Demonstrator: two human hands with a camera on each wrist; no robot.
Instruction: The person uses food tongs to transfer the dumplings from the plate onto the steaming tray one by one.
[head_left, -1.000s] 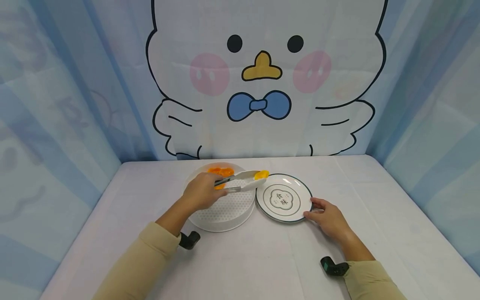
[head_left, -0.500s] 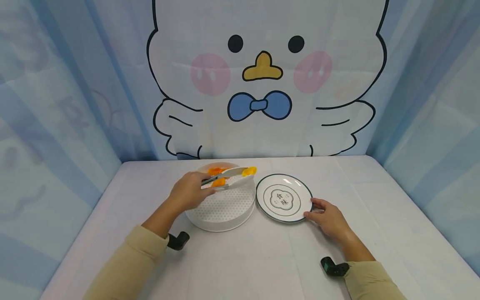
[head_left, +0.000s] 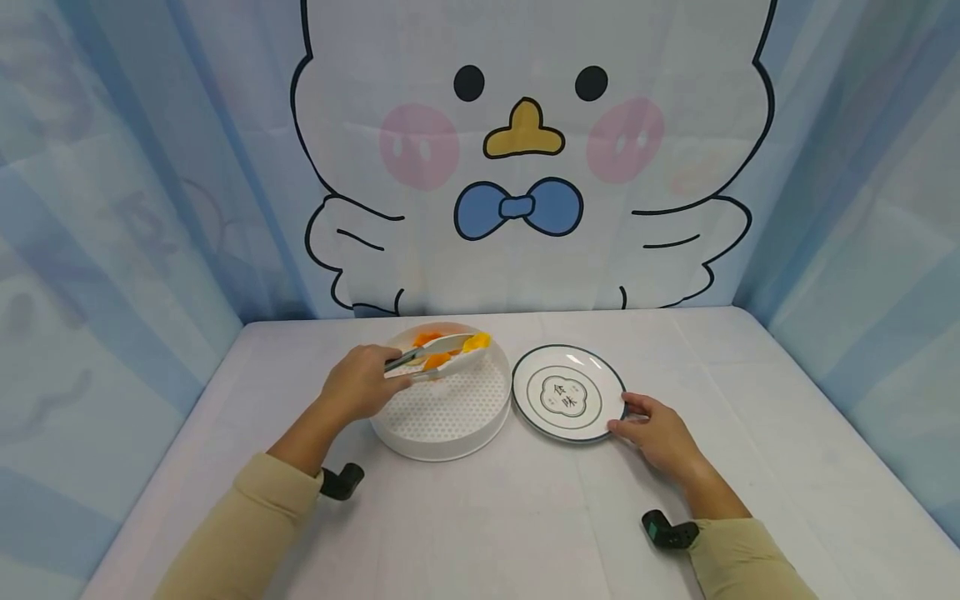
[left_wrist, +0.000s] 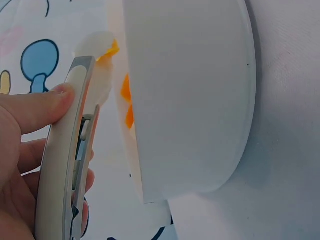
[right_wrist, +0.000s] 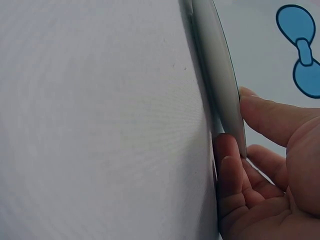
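In the head view my left hand (head_left: 354,385) grips a pair of tongs (head_left: 450,342) with white tips. A yellow piece (head_left: 477,342) sits between the tips, over the back of a round white steamer basket (head_left: 450,451). Orange pieces (head_left: 437,362) lie inside that basket on its dotted bottom, partly covered by the tongs. In the left wrist view the thumb presses on one long handle and the fingers wrap the other side. My right hand (head_left: 658,435) pinches the near right rim of a white plate (head_left: 536,367) with a dark edge, thumb on top and fingertips beneath.
The plate stands close to the basket's right side on a white-covered table (head_left: 487,533). A cartoon-printed curtain (head_left: 525,267) rises behind the back edge, with blue drapes on both sides. Black wrist cameras (head_left: 342,482) hang by each sleeve.
My left hand has moved left with the tongs and the yellow piece, from beside the plate's edge to over the basket. The right hand has stayed at the plate.
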